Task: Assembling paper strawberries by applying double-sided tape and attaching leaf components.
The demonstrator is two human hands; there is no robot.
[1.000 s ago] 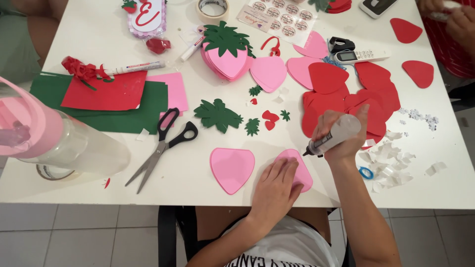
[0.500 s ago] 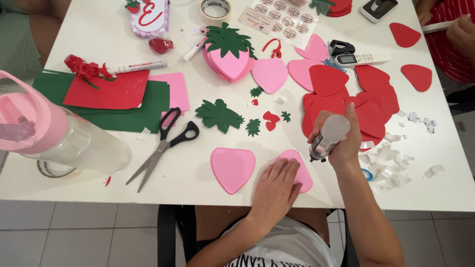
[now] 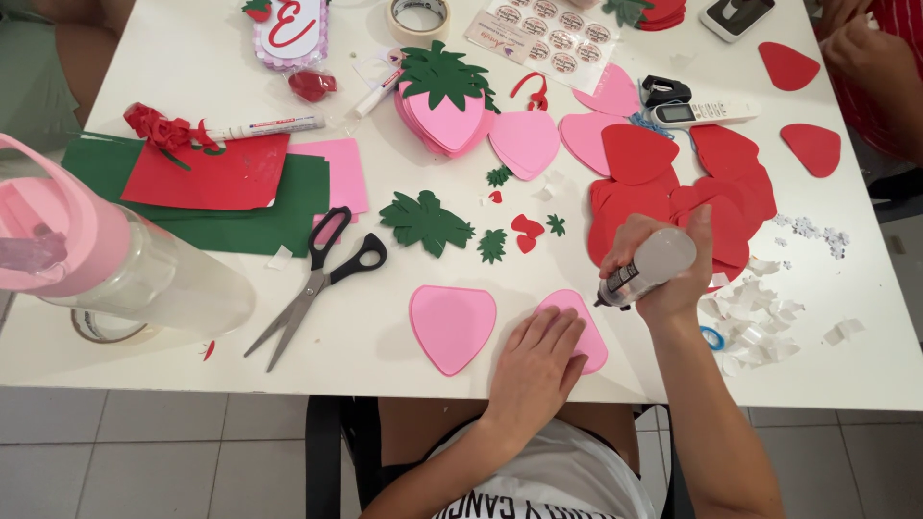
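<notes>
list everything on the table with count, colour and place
pink shapes: two near the front edge, more stacked behind
red shapes: a pile, right of centre
green leaves: several, centre
scissors: one, black handles, left of centre
foam sheets: red, green, pink, left
bottle: one, clear, pink lid, far left
tape roll: one, top
left hand: flat on a pink shape
right hand: holds glue bottle

A white desk (image 3: 192,77) fills most of the view under even, bright light. Pale grey floor tiles (image 3: 144,452) with thin joints run below its 6 o'clock edge, from 7 to 5.
</notes>
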